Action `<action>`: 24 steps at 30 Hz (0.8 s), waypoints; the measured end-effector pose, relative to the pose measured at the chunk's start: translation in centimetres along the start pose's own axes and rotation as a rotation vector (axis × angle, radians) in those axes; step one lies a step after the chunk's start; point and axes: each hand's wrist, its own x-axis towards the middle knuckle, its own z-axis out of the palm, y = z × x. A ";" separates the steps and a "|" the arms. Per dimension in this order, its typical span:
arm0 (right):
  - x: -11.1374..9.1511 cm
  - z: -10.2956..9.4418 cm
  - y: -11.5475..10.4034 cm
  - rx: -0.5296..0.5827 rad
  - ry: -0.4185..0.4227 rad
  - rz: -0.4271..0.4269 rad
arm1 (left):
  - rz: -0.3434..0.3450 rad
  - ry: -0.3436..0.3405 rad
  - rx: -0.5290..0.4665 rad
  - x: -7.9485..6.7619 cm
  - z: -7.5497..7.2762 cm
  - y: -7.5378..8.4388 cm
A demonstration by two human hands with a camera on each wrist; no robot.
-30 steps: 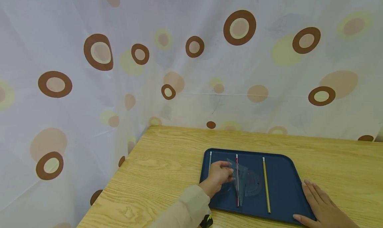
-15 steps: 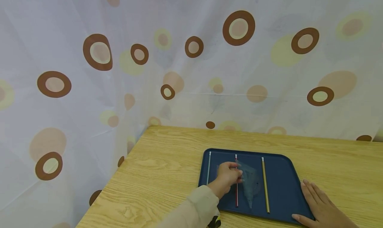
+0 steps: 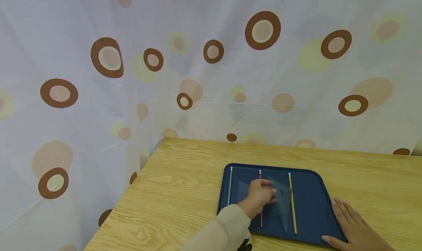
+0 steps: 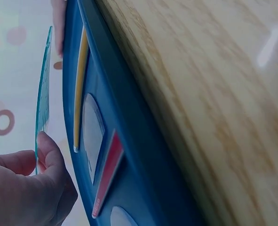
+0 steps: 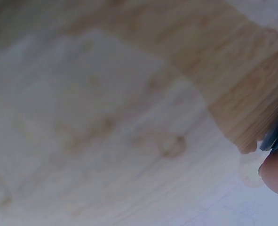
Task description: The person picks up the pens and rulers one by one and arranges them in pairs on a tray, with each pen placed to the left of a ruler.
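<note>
My left hand (image 3: 260, 196) pinches a clear, bluish set square (image 4: 43, 89) between thumb and fingers, above the dark blue tray (image 3: 316, 199). In the head view the set square overlaps the gap between the red pencil (image 3: 261, 220) and the gold pencil (image 3: 293, 207). A clear rounded protractor (image 4: 92, 136) lies between those pencils in the left wrist view. Left of the red pencil is another clear curved piece (image 3: 243, 188), partly hidden by my hand. My right hand (image 3: 354, 225) rests along the tray's right edge with straight fingers, thumb at the near corner.
A pale green pencil (image 3: 230, 185) lies along the tray's left side. The tray sits on a wood-grain table (image 3: 178, 181), near its front edge. Behind and to the left hangs a white curtain (image 3: 148, 108) with brown rings.
My left hand has moved right with the set square, from over the red pencil to beside the gold pencil. The clear piece at the left has come into view. My right hand stays put.
</note>
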 end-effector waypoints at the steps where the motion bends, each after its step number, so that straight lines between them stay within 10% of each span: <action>1: 0.0 0.0 0.0 0.003 -0.006 0.005 | -0.001 0.002 0.002 0.0 0.2 0.0; 24: 0.0 0.4 0.2 0.010 0.001 0.016 | 0.009 0.077 0.061 -0.7 4.0 -0.1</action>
